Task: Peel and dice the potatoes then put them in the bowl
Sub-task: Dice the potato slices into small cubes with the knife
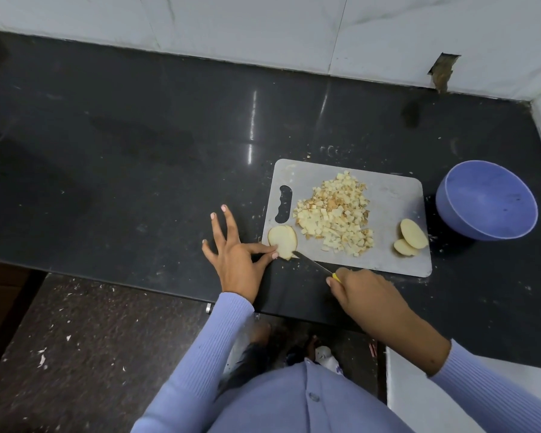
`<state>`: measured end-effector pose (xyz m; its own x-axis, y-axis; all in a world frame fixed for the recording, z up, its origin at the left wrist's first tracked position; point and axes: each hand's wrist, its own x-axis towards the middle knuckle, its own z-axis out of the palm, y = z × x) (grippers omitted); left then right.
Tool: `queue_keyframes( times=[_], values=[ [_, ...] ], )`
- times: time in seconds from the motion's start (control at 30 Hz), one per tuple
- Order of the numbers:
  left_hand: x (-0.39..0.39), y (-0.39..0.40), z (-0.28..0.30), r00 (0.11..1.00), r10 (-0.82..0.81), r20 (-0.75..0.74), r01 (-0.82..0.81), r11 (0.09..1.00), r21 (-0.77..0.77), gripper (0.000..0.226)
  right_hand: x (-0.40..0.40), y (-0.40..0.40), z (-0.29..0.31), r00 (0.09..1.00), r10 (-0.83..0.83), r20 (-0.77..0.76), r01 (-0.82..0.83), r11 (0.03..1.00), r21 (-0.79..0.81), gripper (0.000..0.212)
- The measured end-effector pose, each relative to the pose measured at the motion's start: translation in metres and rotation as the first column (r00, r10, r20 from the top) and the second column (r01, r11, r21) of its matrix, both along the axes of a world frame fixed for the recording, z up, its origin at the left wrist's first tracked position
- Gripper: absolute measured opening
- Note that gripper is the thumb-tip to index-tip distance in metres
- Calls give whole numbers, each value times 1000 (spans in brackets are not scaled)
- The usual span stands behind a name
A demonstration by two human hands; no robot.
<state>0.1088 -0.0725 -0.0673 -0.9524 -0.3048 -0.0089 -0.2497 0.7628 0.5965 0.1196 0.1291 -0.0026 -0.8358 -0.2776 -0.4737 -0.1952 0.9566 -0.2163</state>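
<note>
Potato slice (282, 241), pale, oval and flat, lies at the board's (388, 195) near-left corner, pinned by the fingertip of the left hand (236, 264), whose other fingers fan out straight over the bench (138, 151). The right hand (361, 290) is clamped round the yellow handle of a thin knife (313, 264), its tip touching the slice's near edge. The blade runs aslant from that hand up and leftward to the slice, so the cut looks set to fall across the slice's long axis, close to the steadying finger. A heap of small, matte dice (334, 214) fills the grey board's middle. Two more slices (411, 237) overlap at its near-right corner. A smooth, round blue bowl (487, 200), tilted and apparently empty, sits just beyond the board's right edge, nearer the knife hand.
</note>
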Motion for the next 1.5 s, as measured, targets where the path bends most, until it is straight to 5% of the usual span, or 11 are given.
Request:
queue_keyframes(
  times=[0.37, 0.5, 0.77, 1.13, 1.33, 1.5],
  values=[
    [-13, -1, 5, 993, -13, 119, 3, 996, 88, 13, -19, -20, -6, 997, -57, -44, 51, 991, -123, 36],
    [-10, 2, 7, 992, 113, 64, -121, 984, 134, 17, -23, -29, -7, 998, -27, -52, 20, 991, -133, 33],
    [-14, 2, 12, 951, 245, 189, -276, 948, 160, 61, -26, -34, -14, 996, 66, -54, -70, 995, -71, 30],
    [-18, 1, 9, 956, 234, 178, -253, 963, 93, 64, -16, -13, -20, 995, 103, 15, -104, 993, 54, 34],
    [-18, 0, 5, 978, 164, 132, -172, 984, 54, 57, -4, 10, -15, 993, 110, 46, -116, 980, 159, 31],
    [-26, -14, 3, 976, -220, -6, 220, 974, 56, 57, 2, 28, -4, 999, 19, 28, -21, 996, 91, 28]
  ],
)
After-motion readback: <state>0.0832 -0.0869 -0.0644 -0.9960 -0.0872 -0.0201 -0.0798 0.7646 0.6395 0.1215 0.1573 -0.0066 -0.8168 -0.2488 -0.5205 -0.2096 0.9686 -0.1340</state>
